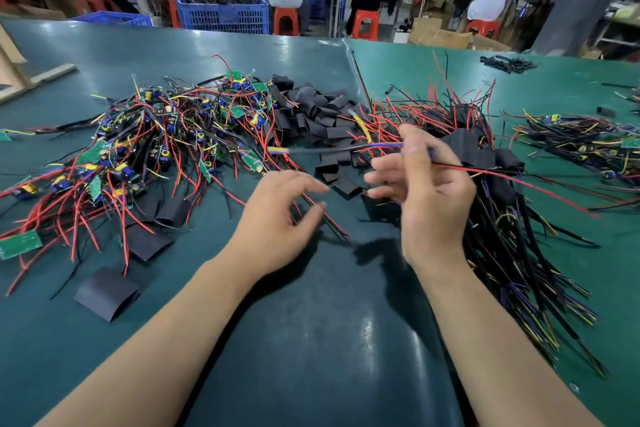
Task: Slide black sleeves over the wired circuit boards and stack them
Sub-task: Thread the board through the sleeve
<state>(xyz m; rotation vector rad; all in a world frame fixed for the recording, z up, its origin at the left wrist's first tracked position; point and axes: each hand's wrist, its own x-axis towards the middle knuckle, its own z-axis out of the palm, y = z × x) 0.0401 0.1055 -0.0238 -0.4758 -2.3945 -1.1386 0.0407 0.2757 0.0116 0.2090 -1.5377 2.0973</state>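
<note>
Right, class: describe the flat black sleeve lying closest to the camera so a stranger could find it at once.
Start at the big tangle of wired circuit boards on the left of the green table. Follow its near edge toward the person's left forearm. There the lone black sleeve lies flat by itself, clear of the heap, whereas the other loose sleeves sit among red wires.

No readable text, label, brand, number or sign is showing anywhere. The green circuit boards [239, 111] at ten o'clock are carrying marks too small and blurred to read, and the blue crates [225, 12] at twelve o'clock are showing no lettering.
</note>
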